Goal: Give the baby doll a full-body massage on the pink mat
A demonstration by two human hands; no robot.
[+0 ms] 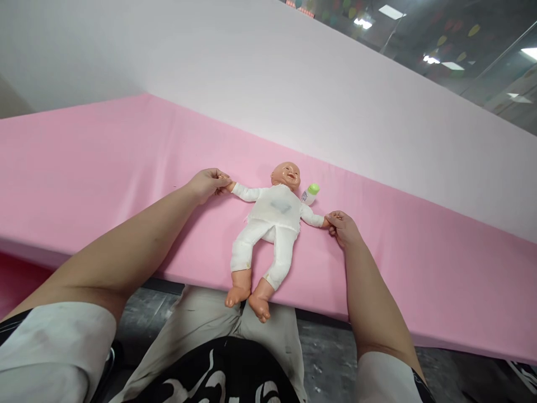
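A baby doll (274, 211) with a white cloth body lies on its back on the pink-covered table (104, 162). Its head points toward the wall, and its bare plastic feet reach over the near edge. My left hand (210, 183) is closed around the doll's hand on the left side. On the other side, my right hand (342, 225) pinches the doll's other hand between thumb and fingers. Both doll arms are stretched out sideways. Beside the doll's head and shoulder is a small white bottle (310, 193) with a green cap.
Behind the table rises a white wall (268, 73), with a window (440, 50) above it at the upper right. The table's near edge runs just in front of my legs (268, 336). Dark grey floor (327, 358) shows below.
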